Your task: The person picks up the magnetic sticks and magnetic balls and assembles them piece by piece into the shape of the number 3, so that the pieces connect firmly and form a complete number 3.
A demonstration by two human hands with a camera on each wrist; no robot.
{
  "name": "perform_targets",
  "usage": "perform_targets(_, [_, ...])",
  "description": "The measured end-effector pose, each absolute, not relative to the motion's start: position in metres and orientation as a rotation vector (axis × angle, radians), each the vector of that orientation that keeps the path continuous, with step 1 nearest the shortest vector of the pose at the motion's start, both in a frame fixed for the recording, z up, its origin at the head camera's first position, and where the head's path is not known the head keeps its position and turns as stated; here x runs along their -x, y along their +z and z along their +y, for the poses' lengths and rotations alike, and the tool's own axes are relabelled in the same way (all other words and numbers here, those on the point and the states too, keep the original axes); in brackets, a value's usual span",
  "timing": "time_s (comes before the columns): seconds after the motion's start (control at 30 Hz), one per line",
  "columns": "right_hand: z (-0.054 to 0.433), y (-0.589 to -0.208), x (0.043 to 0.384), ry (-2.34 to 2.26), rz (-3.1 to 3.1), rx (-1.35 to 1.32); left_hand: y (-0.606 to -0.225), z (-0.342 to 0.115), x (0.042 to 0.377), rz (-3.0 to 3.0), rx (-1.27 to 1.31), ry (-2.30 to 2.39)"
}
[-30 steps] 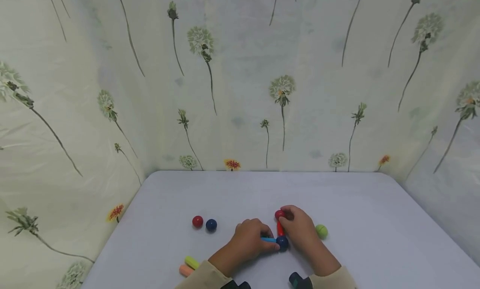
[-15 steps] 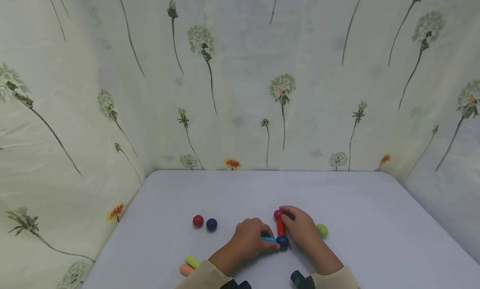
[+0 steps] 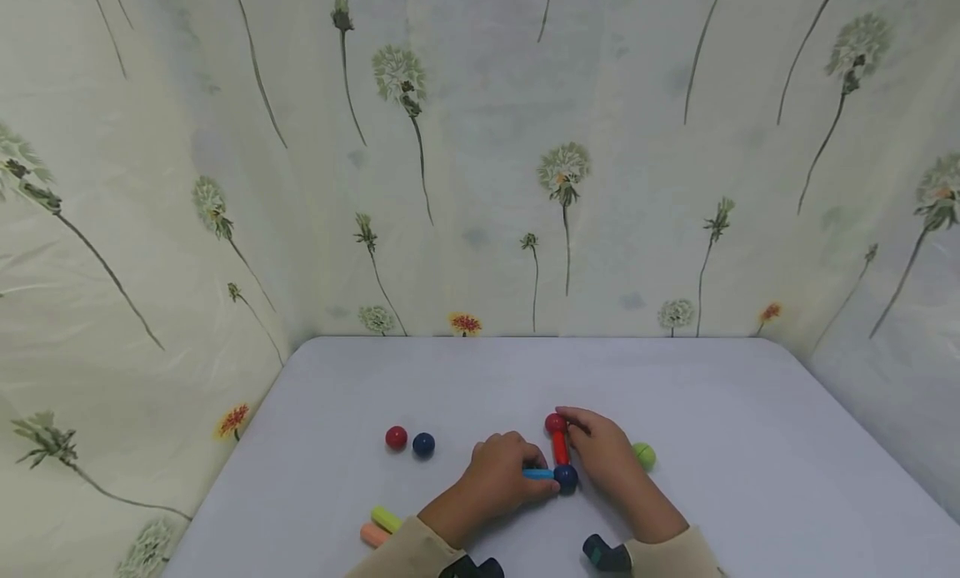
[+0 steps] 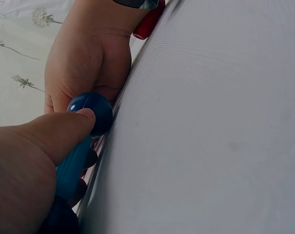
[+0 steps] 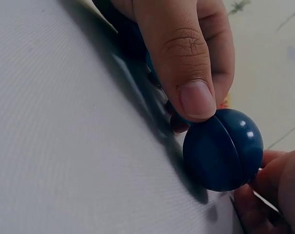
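My left hand [image 3: 497, 476] grips a light blue rod [image 3: 538, 474], its thumb lying against the dark blue ball [image 3: 566, 479] at the rod's right end. Another dark blue ball [image 4: 60, 219] shows at the rod's near end in the left wrist view, partly behind the hand. From the first ball a red rod [image 3: 560, 449] runs away from me to a red ball [image 3: 556, 423]. My right hand [image 3: 606, 455] holds that red ball at its right side between index finger and thumb; its other fingers are mostly hidden.
A loose red ball [image 3: 396, 438] and a dark blue ball [image 3: 423, 445] lie to the left on the white table [image 3: 750, 445]. A green ball [image 3: 643, 455] sits beyond the right wrist. Yellow-green [image 3: 386, 519] and orange [image 3: 374, 535] rods lie by the left sleeve.
The red ball and the far end of the red rod have swung slightly left, with the right fingertips following. The left hand keeps its grip on the light blue rod.
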State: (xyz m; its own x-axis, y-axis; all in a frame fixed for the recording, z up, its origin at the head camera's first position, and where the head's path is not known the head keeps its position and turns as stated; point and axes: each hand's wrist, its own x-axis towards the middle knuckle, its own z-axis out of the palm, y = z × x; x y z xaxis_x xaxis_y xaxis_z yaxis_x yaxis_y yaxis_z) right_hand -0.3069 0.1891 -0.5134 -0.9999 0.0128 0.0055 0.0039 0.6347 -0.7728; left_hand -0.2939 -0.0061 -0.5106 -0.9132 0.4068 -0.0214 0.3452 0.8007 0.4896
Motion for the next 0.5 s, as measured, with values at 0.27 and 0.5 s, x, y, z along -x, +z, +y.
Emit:
perform_targets(0.27, [0.187,-0.51,0.306,1.374,-2.808,0.051,-0.508,-0.007,0.295,2.856,-0.585,0.741])
perform_targets(0.5, [0.182,-0.502,0.297,1.322,-2.768,0.156,-0.509,-0.007,0.296,2.834,-0.58,0.754])
